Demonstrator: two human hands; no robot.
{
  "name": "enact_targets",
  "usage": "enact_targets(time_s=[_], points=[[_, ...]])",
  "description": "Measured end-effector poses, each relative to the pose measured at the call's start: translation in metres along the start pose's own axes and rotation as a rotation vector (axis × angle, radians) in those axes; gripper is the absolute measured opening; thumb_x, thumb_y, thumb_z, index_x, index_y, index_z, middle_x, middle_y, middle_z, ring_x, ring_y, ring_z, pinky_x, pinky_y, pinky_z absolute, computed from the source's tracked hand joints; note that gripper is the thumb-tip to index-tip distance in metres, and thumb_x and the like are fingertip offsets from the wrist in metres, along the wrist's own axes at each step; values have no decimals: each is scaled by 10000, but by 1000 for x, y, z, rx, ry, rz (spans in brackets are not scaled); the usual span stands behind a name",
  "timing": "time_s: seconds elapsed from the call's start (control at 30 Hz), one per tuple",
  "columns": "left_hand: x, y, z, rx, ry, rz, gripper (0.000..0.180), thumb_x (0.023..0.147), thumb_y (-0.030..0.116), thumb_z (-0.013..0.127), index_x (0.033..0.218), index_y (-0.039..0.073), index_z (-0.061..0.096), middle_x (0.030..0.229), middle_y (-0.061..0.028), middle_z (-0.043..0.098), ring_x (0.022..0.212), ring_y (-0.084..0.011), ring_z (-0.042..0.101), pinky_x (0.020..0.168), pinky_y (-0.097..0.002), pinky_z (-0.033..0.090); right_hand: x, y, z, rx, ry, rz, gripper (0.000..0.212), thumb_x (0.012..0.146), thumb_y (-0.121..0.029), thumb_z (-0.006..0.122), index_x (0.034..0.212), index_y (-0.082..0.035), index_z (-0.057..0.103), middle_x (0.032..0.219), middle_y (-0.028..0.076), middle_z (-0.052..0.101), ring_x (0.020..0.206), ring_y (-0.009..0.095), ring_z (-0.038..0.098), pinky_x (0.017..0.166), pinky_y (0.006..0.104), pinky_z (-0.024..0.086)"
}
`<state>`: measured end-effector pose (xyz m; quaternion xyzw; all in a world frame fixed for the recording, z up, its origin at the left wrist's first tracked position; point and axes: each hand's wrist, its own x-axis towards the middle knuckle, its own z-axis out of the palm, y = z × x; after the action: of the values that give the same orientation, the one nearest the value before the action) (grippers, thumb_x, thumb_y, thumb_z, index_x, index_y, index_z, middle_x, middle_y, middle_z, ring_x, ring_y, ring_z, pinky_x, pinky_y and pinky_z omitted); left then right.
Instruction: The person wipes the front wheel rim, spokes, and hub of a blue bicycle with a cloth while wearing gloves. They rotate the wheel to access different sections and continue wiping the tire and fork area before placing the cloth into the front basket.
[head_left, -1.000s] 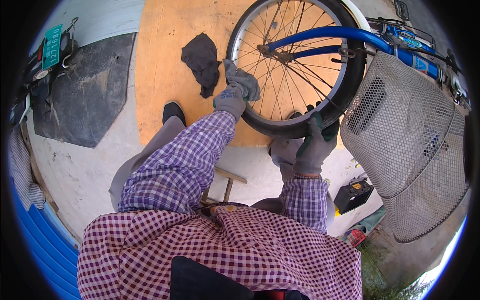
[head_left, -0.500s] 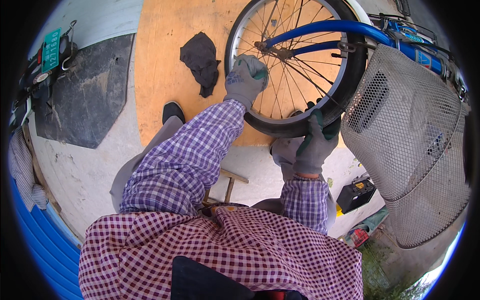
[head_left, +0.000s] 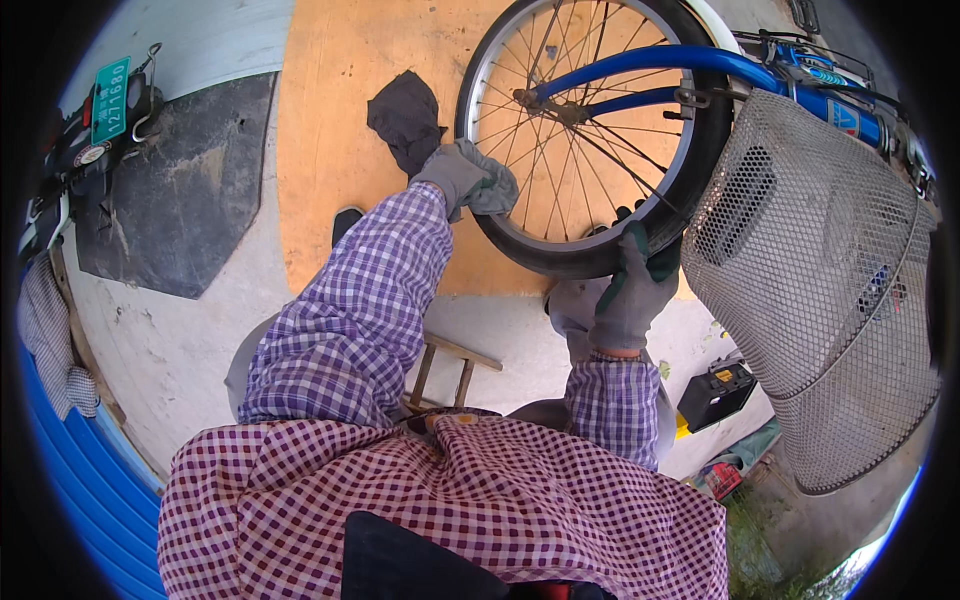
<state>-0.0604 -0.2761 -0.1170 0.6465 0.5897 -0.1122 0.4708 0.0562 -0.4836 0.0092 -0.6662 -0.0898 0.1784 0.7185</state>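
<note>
A bicycle wheel (head_left: 500, 228) with a black tyre and thin spokes lies tilted in front of me, still joined to a blue fork (head_left: 660, 62). My left hand (head_left: 452, 178), in a grey glove with green on it, closes on a crumpled grey-green rag (head_left: 494, 188) at the wheel's left rim. Gripping the tyre at its near right side is my right hand (head_left: 635, 290), gloved alike, with its dark fingertips showing past the rim. Just beyond my left hand, a dark cloth (head_left: 405, 118) rests on the wooden board (head_left: 325, 150).
A wire-mesh basket (head_left: 800, 290) stands close on the right beside the blue bicycle frame (head_left: 850, 118). Below it sits a black case (head_left: 716, 393). At left are a dark mat (head_left: 185, 190) and a vehicle with a green plate (head_left: 110, 100). A small wooden stool (head_left: 462, 365) is under me.
My left hand and the rag have moved left and nearer to me, from over the spokes to the rim's outer edge. My right hand keeps its grip on the tyre.
</note>
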Motion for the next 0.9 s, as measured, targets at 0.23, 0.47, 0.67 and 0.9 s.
enact_targets(time_s=[0.23,0.47,0.67,0.9], points=[[6,16,-2,-702,-66,363,490,790,193,837,1183,-29,644,1076,-163,709,1023,-272,678,919,-366,539,-4,-5,-4,-37,14,-8,536,885,60,643,1390,73,463,1226,213,648,1109,299,668,1002,389,532],[27,2,25,-577,-3,485,553,790,225,833,1252,8,621,1105,-119,704,1010,-212,670,914,-328,532,-3,6,-30,-900,-142,-534,508,885,56,645,1368,58,489,1194,189,664,1074,286,679,965,369,549],[51,-44,16,-437,-168,293,536,811,187,801,1279,17,604,1167,-130,686,1056,-222,657,930,-344,524,-7,3,-20,-844,-145,-540,520,875,51,656,1367,65,486,1202,197,660,1080,281,678,972,371,549],[40,-38,-4,419,165,291,515,826,174,662,1324,68,584,1317,-195,616,1194,-378,595,1016,-429,492,-8,-7,-1,-220,-38,-105,554,859,102,618,1389,85,458,1237,214,639,1108,287,667,1001,388,538]])
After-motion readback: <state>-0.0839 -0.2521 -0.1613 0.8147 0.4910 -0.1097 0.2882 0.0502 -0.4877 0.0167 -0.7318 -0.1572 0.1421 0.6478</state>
